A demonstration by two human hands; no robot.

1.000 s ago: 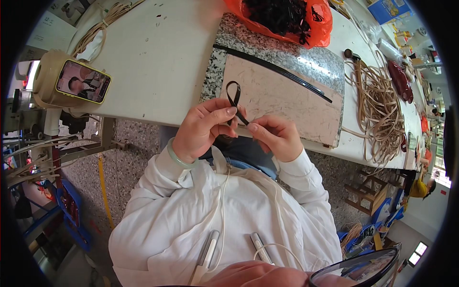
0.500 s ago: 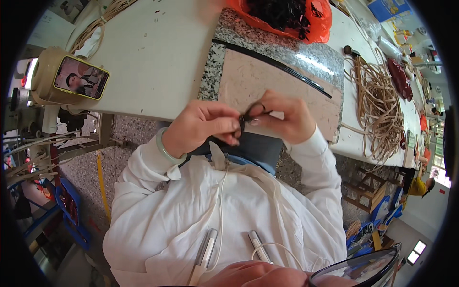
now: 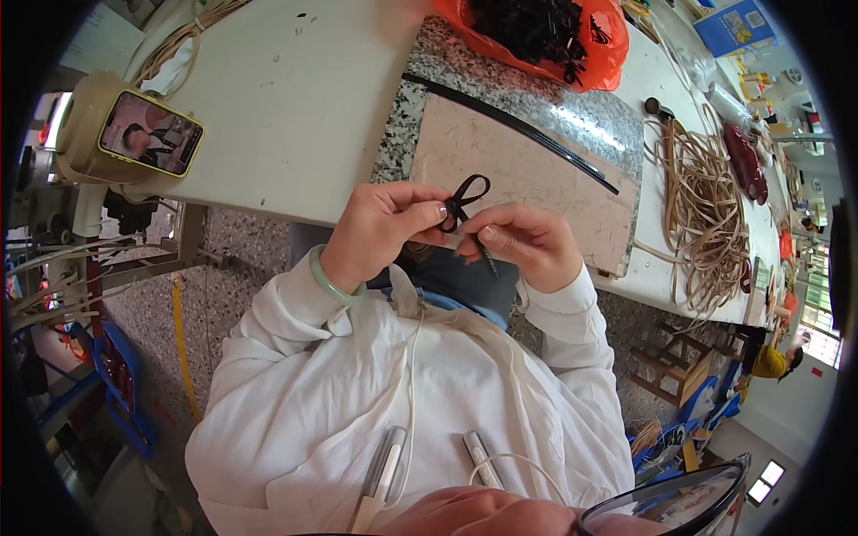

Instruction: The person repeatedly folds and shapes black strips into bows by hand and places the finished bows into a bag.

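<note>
At twelve o'clock, my left hand [image 3: 382,223] pinches a looped strip [image 3: 455,209], my right hand [image 3: 531,245] its tail [image 3: 491,260]. Likely knotting; next wants gentle tightening.

The strip [image 3: 454,208] in the fingers [image 3: 420,217] has shiny spots on its tail. Past them, the board [image 3: 527,174] is dull and scratched, the stone [image 3: 581,121] is shiny, and the bag [image 3: 610,45] is crinkly plastic.

A white table [image 3: 299,116] and wooden stool [image 3: 693,382] stand on speckled floor [image 3: 228,290], window [image 3: 820,326] rightward.
</note>
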